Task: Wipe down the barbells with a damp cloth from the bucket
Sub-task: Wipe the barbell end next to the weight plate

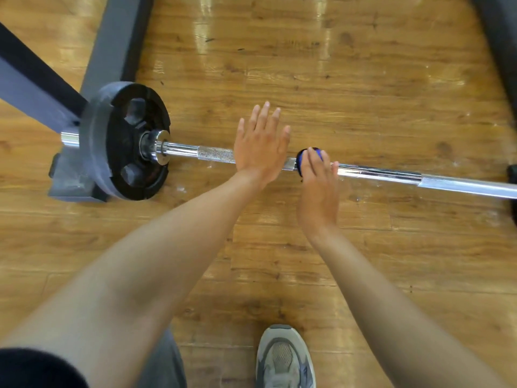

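The left hand [261,144] lies flat on the barbell [377,173] with its fingers straight and a little spread, palm down, so it presses on the bar and grips nothing. The right hand [317,186] is just beside it on the bar, and its fingers bend over a blue cloth [300,161] that is bunched around the shiny bar. Only a small bit of the cloth shows, between the two hands and under the right fingertips. The barbell runs across the wooden floor [335,79] from left to right. A rough, bumpy part of the bar sits just left of the left hand. At the left end is a round black weight plate [123,141], standing on its edge, with the bar's short shiny end poking out past it. The plate is next to a dark grey metal frame [42,79] that rests on the floor. At the bottom, a grey shoe [284,359] stands on the floor, well apart from the bar.
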A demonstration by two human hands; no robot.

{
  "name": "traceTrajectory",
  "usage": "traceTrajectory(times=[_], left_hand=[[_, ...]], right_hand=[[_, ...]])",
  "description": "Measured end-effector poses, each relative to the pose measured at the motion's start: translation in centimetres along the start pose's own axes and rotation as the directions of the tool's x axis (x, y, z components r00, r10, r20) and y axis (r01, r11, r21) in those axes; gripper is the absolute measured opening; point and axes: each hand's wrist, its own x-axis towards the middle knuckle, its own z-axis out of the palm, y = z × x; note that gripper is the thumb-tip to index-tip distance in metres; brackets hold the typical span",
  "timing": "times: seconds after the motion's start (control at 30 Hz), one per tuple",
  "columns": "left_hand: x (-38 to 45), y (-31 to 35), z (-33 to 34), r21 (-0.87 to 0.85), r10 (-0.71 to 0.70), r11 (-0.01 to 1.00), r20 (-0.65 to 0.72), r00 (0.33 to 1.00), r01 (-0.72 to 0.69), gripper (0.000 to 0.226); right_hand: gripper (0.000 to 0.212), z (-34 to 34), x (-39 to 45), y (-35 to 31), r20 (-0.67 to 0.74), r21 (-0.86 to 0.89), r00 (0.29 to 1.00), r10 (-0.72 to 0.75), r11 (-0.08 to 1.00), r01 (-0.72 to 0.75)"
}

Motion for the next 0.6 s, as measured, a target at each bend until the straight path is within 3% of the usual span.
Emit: traceTrajectory(times=[0.07,0.27,0.4,0.5,0.6], left_hand=[[-0.2,0.2,0.3,0.0,-0.027,1.0,0.051,0.998,0.027,0.06],[1.8,0.1,0.2,-0.019,-0.083,0.996,0.236,0.968,0.09,0.062],[3.3,0.2,0.3,-0.084,-0.092,0.99,0.231,0.968,0.114,0.063],[3.9,0.2,0.3,-0.129,-0.107,0.982,0.226,0.968,0.138,0.065],[4.0,0.3,-0.2,-0.181,-0.127,0.968,0.234,0.964,0.172,0.066]], right_hand=[[0.084,0.5,-0.2,0.0,-0.008,-0.001,0.999,-0.049,0.999,0.049],[0.086,0.1,0.3,0.9,-0.052,0.01,0.992,0.114,0.994,-0.113],[0.089,1.0,0.0,-1.5,-0.032,0.004,0.998,-0.048,0.999,0.048],[0.089,1.0,0.4,-1.0,-0.012,-0.004,0.996,-0.083,0.997,0.083],[0.084,0.0,0.8,1.5,-0.065,-0.058,0.993,0.099,0.993,-0.103]])
